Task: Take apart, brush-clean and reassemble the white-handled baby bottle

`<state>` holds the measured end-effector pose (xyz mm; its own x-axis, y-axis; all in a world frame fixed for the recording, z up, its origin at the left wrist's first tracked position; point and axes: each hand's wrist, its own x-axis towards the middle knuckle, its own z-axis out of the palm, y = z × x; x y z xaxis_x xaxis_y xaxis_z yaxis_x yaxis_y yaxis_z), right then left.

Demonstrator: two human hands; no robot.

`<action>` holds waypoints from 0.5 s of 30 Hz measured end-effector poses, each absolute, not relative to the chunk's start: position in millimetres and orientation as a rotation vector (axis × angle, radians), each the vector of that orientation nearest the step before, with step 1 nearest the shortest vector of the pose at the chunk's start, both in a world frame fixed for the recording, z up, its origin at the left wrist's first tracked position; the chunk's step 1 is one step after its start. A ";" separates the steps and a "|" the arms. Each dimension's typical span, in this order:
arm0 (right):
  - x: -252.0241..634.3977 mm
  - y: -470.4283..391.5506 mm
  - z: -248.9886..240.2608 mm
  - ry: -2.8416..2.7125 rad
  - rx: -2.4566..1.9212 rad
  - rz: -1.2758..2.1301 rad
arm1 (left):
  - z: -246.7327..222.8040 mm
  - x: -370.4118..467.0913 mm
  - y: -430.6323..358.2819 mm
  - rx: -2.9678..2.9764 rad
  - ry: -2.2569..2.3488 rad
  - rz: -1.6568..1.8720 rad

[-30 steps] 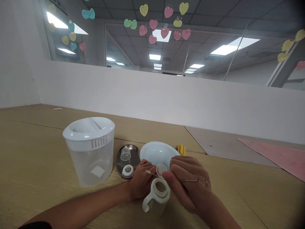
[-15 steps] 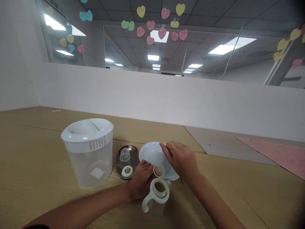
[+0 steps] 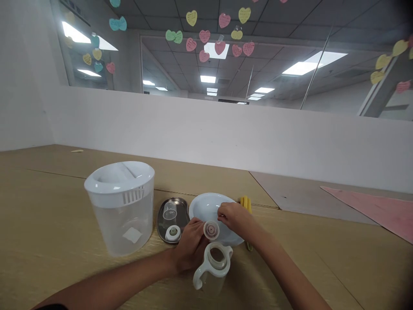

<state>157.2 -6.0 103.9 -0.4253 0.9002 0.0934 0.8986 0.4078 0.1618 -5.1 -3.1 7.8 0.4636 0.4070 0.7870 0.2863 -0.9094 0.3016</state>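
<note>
On the table (image 3: 309, 249), near side of bowl (image 3: 206, 203): I see the handled bottle (image 3: 222, 273) upright, mouth uncovered.
Left hand (image 3: 191, 245): fingers closed on a clear round piece (image 3: 211, 230), just beyond the bottle's mouth.
Right hand (image 3: 235, 218): over the bowl, fingers curled; I cannot tell whether they grip anything.
Metal tray (image 3: 182, 208): just left of the bowl, clear cap (image 3: 169, 211) inside.

The disc (image 3: 211, 230) is showing translucent white with concentric rings. The bottle (image 3: 213, 285) is pairing a clear body with a white collar (image 3: 219, 272). The bowl (image 3: 206, 210) is gleaming bluish white, the tray (image 3: 182, 212) dark silver. The tub (image 3: 103, 228) is looking clear below its white lid (image 3: 143, 173). The counter (image 3: 297, 254) is displaying tan with dark seams; heart notes (image 3: 220, 47) are mixing pink, yellow, green and blue.
</note>
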 end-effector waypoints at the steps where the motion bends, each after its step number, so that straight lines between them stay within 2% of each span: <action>1: 157.8 -5.0 103.2 2.638 1.685 0.215 | 7.9 -5.5 -3.3 2.560 0.629 1.431; 4: 161.3 -1.9 98.7 2.668 1.691 0.062 | 8.0 -6.2 -3.5 2.511 0.653 1.430; 15: 176.9 6.9 74.2 2.741 1.682 -0.095 | 8.8 -6.1 -4.7 2.432 0.680 1.418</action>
<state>176.9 6.9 74.2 -0.4516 0.8916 0.0338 0.8871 0.4527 -0.0896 -6.1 -4.7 8.8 0.4191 0.5075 0.7529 0.2691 -0.8614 0.4308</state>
